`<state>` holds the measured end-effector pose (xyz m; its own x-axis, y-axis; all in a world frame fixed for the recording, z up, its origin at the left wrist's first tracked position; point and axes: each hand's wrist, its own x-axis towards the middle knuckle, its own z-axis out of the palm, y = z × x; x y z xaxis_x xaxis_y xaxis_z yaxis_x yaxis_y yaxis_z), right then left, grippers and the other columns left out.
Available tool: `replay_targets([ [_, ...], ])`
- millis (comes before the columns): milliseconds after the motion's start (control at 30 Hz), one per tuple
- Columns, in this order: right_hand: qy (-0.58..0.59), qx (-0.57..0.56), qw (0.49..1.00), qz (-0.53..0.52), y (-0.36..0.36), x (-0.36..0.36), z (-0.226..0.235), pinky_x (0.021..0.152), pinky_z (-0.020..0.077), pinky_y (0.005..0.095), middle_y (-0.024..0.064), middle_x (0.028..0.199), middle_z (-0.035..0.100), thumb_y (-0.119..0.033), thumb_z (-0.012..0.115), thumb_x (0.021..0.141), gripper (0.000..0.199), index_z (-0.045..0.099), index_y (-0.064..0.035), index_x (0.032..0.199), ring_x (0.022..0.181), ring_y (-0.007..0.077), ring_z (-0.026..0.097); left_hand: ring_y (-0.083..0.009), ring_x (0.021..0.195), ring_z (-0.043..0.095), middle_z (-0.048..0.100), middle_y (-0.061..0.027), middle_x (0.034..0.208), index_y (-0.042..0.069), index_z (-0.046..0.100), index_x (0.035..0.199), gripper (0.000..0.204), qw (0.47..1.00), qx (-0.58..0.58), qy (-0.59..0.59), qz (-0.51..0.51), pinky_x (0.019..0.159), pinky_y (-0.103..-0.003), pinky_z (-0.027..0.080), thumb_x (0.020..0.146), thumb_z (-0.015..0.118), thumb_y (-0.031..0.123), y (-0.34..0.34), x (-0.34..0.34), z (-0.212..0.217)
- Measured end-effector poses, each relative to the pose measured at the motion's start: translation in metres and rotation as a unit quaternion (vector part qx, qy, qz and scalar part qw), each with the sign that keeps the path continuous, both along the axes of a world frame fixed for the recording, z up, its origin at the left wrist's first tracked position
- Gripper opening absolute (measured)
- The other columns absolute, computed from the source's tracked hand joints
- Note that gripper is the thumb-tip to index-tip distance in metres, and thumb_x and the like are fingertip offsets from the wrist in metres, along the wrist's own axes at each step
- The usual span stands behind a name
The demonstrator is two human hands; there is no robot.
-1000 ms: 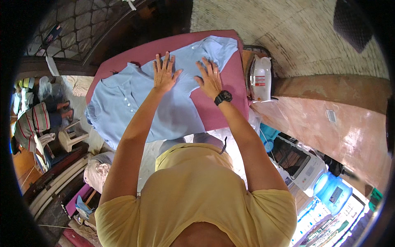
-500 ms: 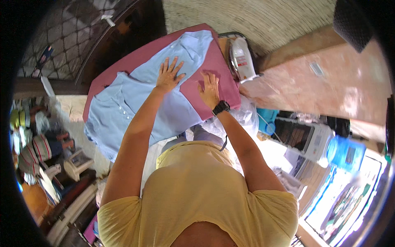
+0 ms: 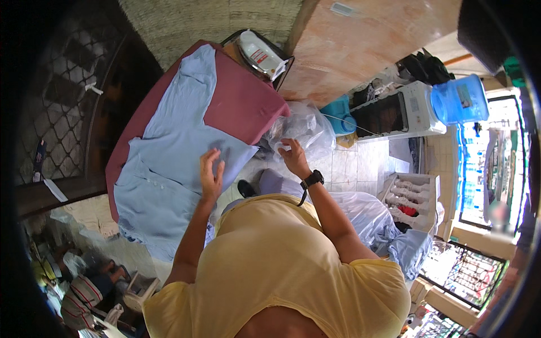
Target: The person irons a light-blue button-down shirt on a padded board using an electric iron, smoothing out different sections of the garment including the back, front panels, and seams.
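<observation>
Left grip [image 3: 211, 177], its fingers parted, is at the near side of the blue shirt [image 3: 180, 146]; contact cannot be confirmed. Right grip [image 3: 295, 159], fingers curled and apart from the thumb, is near clear plastic [image 3: 307, 127]. Blue shirt lies spread on the maroon-covered worktop [image 3: 242, 107], near 1 white appliance [image 3: 259, 52].

The worktop [image 3: 242, 107] is a long board, covered with a maroon cloth, and it stands obliquely before the person. Directly upon it is spread a light-blue shirt [image 3: 177, 155], with its row of small buttons [image 3: 156, 182] facing up. One narrow part of this shirt reaches toward the far end, and some wrinkles are visible. To its right, the maroon cover lies bare. At the far end, inside a dark frame [image 3: 226, 40], there rests a white iron [image 3: 260, 53].
</observation>
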<state>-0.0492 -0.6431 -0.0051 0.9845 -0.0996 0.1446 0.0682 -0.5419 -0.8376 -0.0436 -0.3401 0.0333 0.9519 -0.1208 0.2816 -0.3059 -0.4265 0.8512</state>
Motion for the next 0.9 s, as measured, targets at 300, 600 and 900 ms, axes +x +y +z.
replay_targets([
  [300, 0.037, 0.032, 0.999, -0.020, -0.021, 0.000, -0.006, 0.069, 0.0583, 0.0346, 0.0171, 0.103, 0.062, -0.007, 0.071, 0.083, 0.029, 0.058, -0.0042, 0.109, 0.090, 0.0314, 0.064, -0.0192, 0.120, 0.055, 0.066, -0.0085, 0.122, 0.006, 0.063, 0.126, 0.040, 0.861, -0.022, 0.461, -0.213, 0.106, -0.034, 0.038, 0.103, 0.047, 0.035, 0.004, -0.059, -0.058],
  [600, -0.024, -0.011, 0.989, -0.144, -0.201, 0.050, -0.042, 0.062, 0.0526, 0.0345, 0.0133, 0.096, 0.066, -0.007, 0.074, 0.080, 0.020, 0.065, -0.0054, 0.098, 0.074, 0.0269, 0.066, -0.0226, 0.137, 0.037, 0.037, -0.0097, 0.152, 0.010, 0.044, 0.145, 0.053, 0.715, 0.017, 0.631, -0.301, 0.115, -0.038, 0.026, 0.101, 0.041, 0.039, -0.039, -0.096, -0.145],
  [900, 0.039, -0.325, 0.901, -0.283, -0.517, 0.211, -0.037, 0.092, 0.0464, 0.0489, 0.0162, 0.119, 0.059, -0.021, 0.064, 0.081, 0.026, 0.067, -0.0044, 0.101, 0.110, 0.0383, 0.056, -0.0277, 0.131, 0.043, 0.040, -0.0080, 0.150, 0.012, 0.040, 0.147, 0.071, 0.698, -0.077, 0.699, -0.135, 0.111, -0.043, 0.031, 0.090, 0.052, 0.053, -0.138, -0.143, -0.202],
])
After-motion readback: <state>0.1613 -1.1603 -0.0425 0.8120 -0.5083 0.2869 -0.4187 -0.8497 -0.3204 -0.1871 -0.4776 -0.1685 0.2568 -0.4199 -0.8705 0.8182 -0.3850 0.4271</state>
